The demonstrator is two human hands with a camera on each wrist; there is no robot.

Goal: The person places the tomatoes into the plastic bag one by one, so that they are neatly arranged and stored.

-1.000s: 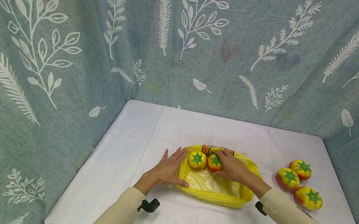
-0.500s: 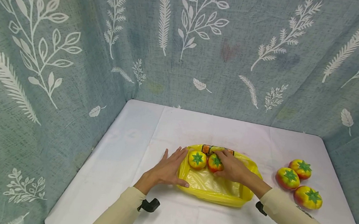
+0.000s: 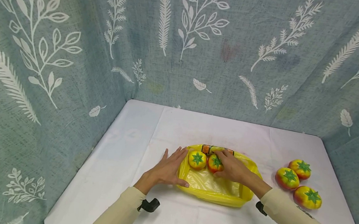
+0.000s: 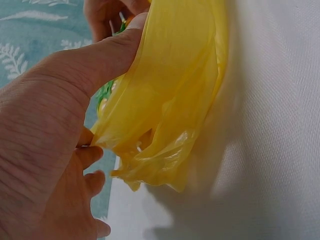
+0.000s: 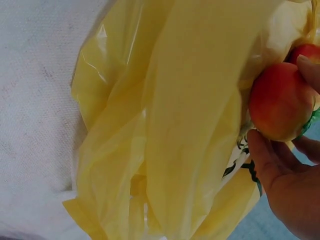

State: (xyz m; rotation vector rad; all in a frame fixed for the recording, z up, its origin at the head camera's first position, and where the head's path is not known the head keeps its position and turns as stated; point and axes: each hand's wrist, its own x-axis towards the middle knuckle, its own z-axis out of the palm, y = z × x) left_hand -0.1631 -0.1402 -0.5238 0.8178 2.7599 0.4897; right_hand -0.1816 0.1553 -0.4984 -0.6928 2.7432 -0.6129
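A yellow plastic bag (image 3: 220, 197) lies on the table with its mouth spread wide. Inside, at the back, a yellow toy tomato (image 3: 197, 160) with a green star-shaped top sits next to a redder toy tomato (image 3: 215, 164). My right hand (image 3: 233, 168) reaches into the bag and grips the redder one; in the right wrist view, thumb and fingers lie on either side of this red tomato (image 5: 282, 102). My left hand (image 3: 169, 168), fingers spread, rests at the bag's left rim. In the left wrist view its thumb lies over the bag's edge (image 4: 170, 75).
Three more toy tomatoes, one at the back (image 3: 301, 169), one on the left (image 3: 287, 178) and one in front (image 3: 308, 197), stand to the right of the bag. A white cloth (image 3: 125, 150) covers the table. Blue-green leaf-patterned curtains (image 3: 183, 73) enclose its back and sides.
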